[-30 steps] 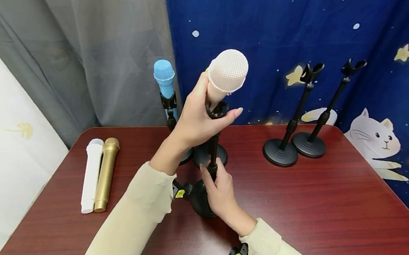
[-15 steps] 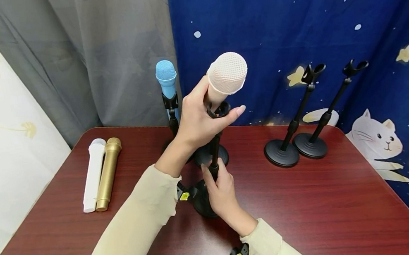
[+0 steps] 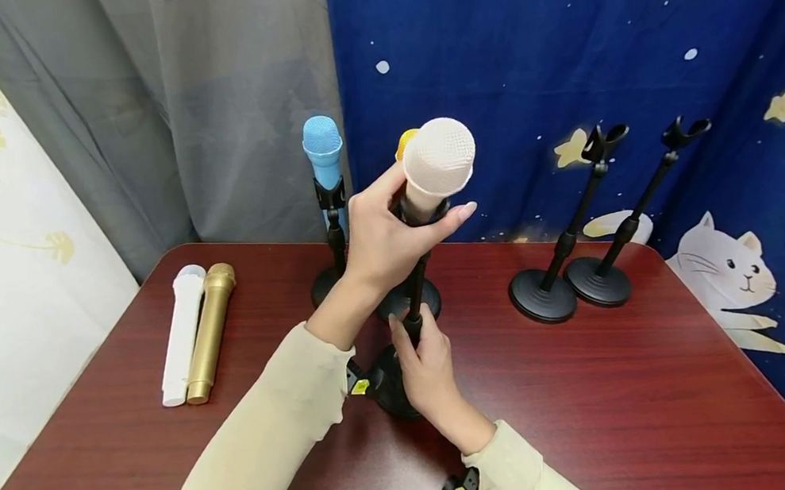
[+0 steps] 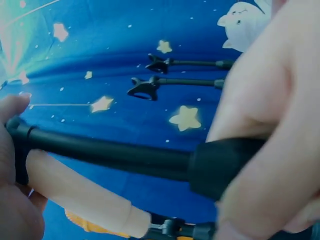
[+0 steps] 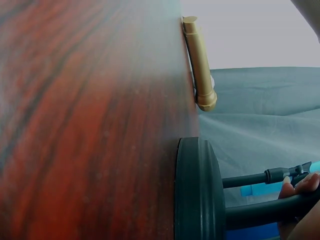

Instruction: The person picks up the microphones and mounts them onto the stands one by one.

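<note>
fingers of the left hand (image 3: 380, 234) wrap round the pale microphone (image 3: 439, 156) just below its mesh head, at the clip on top of the near stand (image 4: 112, 153), with the thumb out along the right side. fingers of the right hand (image 3: 428, 365) close round the collar low on that stand's pole, above its round base, which rests on the table (image 3: 597, 415).

the step in hand looks to be seating this microphone in its clip. the left wrist view shows the handle running down at an angle from the clip, apart from the pole at its lower end; the left hand covers the clip, so i cannot tell whether the handle is fully home.

the next move seems to call for a firm push into the clip with the right hand bracing the pole, then a careful loosening of the left hand to check that it holds.

behind, the blue microphone (image 3: 321, 137) sits in a stand's clip, and a yellow microphone (image 3: 405, 141) peeps out, partly hidden. 2 more, a white microphone (image 3: 184, 339) and a gold microphone (image 3: 211, 336), lie side by side at the left; at the right, 2 stands (image 3: 543, 293) have bare clips, so probably 2 more fittings are left.
</note>
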A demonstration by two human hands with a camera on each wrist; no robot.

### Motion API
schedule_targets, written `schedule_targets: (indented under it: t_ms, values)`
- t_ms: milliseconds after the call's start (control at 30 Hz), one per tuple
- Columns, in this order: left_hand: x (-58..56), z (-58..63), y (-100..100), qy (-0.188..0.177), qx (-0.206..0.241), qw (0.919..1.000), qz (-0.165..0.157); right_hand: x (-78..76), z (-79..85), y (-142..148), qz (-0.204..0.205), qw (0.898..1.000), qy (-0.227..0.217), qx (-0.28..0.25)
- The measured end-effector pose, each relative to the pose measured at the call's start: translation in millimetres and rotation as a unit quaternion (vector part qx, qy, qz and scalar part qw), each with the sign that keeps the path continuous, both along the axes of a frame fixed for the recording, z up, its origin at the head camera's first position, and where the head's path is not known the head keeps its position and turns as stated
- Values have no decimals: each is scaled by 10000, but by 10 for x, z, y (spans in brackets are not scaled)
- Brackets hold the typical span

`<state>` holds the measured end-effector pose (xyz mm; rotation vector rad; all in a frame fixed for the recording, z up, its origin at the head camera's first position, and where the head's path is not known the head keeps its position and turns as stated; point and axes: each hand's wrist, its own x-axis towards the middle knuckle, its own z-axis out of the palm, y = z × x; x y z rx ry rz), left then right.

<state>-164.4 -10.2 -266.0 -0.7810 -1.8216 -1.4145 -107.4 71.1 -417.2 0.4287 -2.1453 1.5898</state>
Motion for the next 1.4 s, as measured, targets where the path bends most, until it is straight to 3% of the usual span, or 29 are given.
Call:
schedule_targets:
  t_ms: [167, 433, 533, 667, 833, 933, 1133, 1233, 1400]
  values:
    - [42, -21, 26, -157, 247, 9996, 36, -7, 2, -4, -27, 10000, 27, 59]
    - [27, 12, -15, -6, -359, 9976, 585, 9, 3, 3, -13, 10000, -44, 29]
    - [21, 26, -29, -147, -352, 9981, 485, 8, 3, 3, -2, 10000, -44, 29]
    - [25, 33, -46, -615, -211, 9977, 216, 8, 7, -5, -11, 10000, -52, 82]
    - [33, 32, -65, -1406, -136, 9900, -37, 4, -3, -8, -80, 9998, -37, 162]
    - [41, 25, -67, -1673, -83, 9858, -144, 0, -9, -6, -116, 9998, -28, 166]
    - [90, -24, -88, -1893, -22, 9805, -535, -6, 6, 35, 182, 9996, -150, 122]
    - [136, -85, -127, -1861, -213, 9811, -488, -13, 52, 110, 535, 9968, -516, 280]
    - [225, -206, -239, -1714, -498, 9838, -196, -62, 142, 295, 893, 9781, -1212, 1435]
